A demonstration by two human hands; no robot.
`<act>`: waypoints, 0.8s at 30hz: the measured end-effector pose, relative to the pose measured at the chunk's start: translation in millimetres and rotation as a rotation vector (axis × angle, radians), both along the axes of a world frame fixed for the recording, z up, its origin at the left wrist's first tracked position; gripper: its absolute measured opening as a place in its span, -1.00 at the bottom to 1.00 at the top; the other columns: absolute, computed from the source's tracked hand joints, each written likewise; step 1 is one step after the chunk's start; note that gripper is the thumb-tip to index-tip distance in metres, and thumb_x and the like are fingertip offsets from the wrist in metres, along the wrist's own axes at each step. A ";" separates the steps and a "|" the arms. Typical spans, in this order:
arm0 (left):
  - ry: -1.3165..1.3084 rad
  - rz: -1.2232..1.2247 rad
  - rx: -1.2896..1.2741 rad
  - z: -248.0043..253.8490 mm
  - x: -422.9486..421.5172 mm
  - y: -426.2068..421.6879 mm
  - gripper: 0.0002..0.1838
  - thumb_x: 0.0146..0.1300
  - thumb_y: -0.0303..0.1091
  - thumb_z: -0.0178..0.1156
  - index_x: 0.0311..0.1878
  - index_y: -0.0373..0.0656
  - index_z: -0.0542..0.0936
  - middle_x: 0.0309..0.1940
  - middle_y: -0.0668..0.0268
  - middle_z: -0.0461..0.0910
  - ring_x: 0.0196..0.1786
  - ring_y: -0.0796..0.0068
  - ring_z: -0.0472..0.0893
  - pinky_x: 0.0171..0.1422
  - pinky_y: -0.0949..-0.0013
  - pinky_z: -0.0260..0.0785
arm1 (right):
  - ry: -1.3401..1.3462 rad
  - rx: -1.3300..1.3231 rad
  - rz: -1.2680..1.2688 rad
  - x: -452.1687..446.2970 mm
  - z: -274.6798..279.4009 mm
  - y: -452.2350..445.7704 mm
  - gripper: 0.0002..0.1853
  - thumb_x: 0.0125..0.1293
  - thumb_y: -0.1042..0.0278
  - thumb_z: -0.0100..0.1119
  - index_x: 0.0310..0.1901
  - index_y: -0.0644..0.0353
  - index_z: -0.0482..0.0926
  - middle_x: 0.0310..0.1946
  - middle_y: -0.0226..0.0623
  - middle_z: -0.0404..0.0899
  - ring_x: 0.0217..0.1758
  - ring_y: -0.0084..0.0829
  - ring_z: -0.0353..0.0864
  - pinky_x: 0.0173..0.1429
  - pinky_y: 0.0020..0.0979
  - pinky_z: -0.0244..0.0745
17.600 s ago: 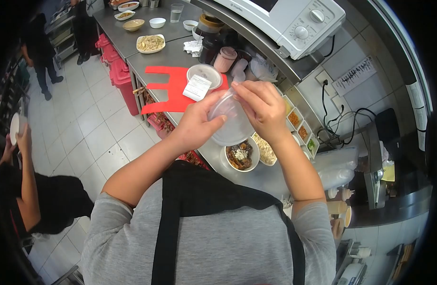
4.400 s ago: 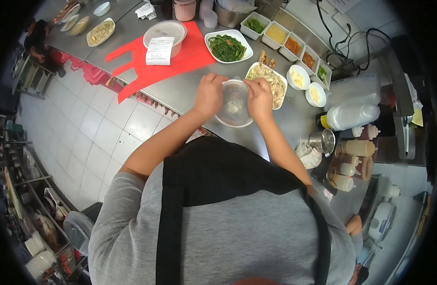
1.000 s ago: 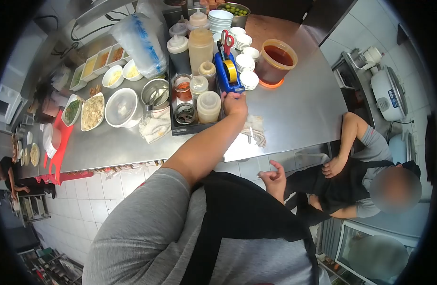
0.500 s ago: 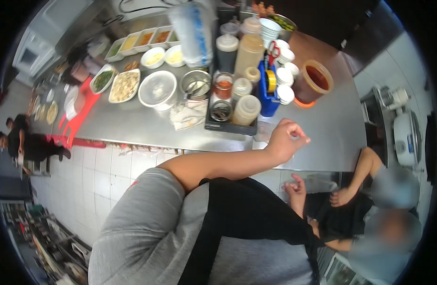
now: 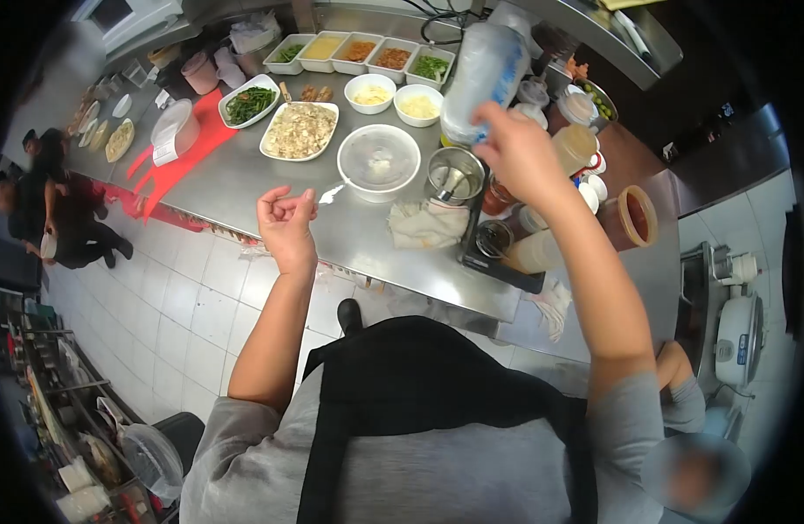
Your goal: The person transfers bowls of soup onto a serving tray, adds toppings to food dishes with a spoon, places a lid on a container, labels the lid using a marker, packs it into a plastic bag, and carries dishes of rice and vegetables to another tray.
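My left hand (image 5: 288, 229) is above the front edge of the steel counter, fingers bent in and thumb raised. A small shiny white piece (image 5: 332, 194) shows at its fingertips; I cannot tell what it is. My right hand (image 5: 515, 148) is raised over the back of the sauce tray, fingers curved and apart. Behind it stands a clear plastic sleeve with blue print (image 5: 480, 79); whether they touch is unclear. Between my hands are a white tub with a translucent lid (image 5: 379, 162), a metal pot with a utensil (image 5: 455, 173) and a folded cloth (image 5: 428, 224).
Rectangular dishes of chopped food (image 5: 391, 59) line the back. Bowls (image 5: 369, 93) and a dish of pale chopped food (image 5: 299, 131) stand before them. A black tray (image 5: 498, 272) holds sauce containers. A red sauce bucket (image 5: 627, 218) is at right. Other people (image 5: 61, 210) stand at far left.
My left hand has swung from the counter's right side to the left. My right hand has risen from waist height to the plastic sleeve. The view has turned, showing a white cloth at right.
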State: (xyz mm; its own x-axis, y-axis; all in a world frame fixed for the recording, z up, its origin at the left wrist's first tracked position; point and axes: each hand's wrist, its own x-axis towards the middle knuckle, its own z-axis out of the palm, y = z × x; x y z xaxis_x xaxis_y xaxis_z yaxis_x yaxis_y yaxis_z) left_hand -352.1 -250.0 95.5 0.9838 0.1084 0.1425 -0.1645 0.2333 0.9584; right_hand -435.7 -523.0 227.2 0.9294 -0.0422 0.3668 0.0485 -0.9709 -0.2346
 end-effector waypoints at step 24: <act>0.011 -0.048 0.719 -83.5 96.7 106.1 -0.63 0.00 -0.51 0.27 -0.11 -0.08 0.41 -0.55 0.26 0.52 -0.44 0.32 0.59 -0.29 0.27 0.44 | 0.717 0.916 0.380 175.5 -171.4 85.4 -0.70 0.06 0.56 0.21 -0.14 0.14 0.43 -0.53 -0.45 0.57 -0.49 -0.65 0.52 -0.36 -0.56 0.36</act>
State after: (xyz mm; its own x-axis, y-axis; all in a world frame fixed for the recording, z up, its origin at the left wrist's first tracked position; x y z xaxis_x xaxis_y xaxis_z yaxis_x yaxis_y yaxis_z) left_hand -255.4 -143.9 12.0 0.9870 -0.0521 0.1520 -0.1591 -0.4489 0.8793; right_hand -260.2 -437.6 55.8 0.9183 0.3020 -0.2559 -0.1282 -0.3847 -0.9141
